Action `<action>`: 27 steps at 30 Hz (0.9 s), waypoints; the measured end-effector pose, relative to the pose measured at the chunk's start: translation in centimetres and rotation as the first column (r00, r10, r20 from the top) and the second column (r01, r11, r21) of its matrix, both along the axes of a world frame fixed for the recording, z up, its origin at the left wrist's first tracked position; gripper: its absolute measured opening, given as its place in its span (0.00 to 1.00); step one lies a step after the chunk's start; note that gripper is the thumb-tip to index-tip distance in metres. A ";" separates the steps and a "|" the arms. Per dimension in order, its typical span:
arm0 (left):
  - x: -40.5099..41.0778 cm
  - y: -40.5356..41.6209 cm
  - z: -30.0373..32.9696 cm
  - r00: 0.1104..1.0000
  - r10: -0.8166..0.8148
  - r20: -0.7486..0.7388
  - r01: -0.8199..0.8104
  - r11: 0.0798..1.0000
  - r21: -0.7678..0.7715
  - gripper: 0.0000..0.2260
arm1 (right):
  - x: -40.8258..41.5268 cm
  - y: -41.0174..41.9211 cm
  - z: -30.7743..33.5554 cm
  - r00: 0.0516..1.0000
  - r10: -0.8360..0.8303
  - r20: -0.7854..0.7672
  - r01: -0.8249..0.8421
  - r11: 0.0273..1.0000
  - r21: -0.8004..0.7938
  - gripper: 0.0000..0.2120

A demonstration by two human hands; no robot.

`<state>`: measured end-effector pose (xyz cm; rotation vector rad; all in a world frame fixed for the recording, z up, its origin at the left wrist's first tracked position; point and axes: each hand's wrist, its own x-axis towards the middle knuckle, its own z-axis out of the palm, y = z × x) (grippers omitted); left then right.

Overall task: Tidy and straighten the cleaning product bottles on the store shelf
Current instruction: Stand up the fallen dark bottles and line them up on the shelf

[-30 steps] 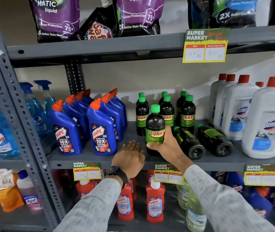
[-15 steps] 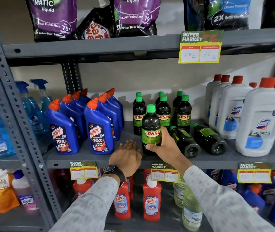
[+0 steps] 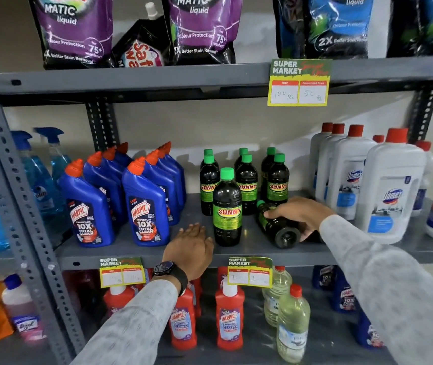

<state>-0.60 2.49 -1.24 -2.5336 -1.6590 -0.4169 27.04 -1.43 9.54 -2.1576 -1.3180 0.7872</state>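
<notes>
- Seven upright Sunny bottles [image 3: 227, 206]
- One toppled bottle [image 3: 276, 225], grasped by right hand [image 3: 299, 214]
- Left hand [image 3: 191, 248] flat, fingers loose, on shelf [image 3: 247, 255] edge

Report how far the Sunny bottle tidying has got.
Done: one dark green-capped Sunny bottle stands upright at the grey metal shelf front. In hand: the right hand grips a toppled Sunny bottle lying on its side. The left hand rests empty on the shelf edge. Left: stand it up; anything behind the hand is hidden.
</notes>
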 end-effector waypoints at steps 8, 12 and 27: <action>-0.1 -0.2 0.2 1.000 -0.004 -0.009 0.004 1.000 -0.011 0.27 | -0.3 -0.9 0.3 0.991 0.001 -0.132 -0.003 1.000 -0.017 0.25; 0.0 0.0 0.1 1.000 -0.006 0.007 0.006 1.000 0.000 0.26 | 0.3 -2.8 2.5 0.976 0.020 -0.217 0.020 0.984 0.177 0.21; 0.0 0.3 -0.1 1.000 -0.004 0.005 0.004 1.000 0.005 0.27 | -2.7 -3.2 -6.2 0.998 -0.027 -0.051 0.055 0.710 0.702 0.31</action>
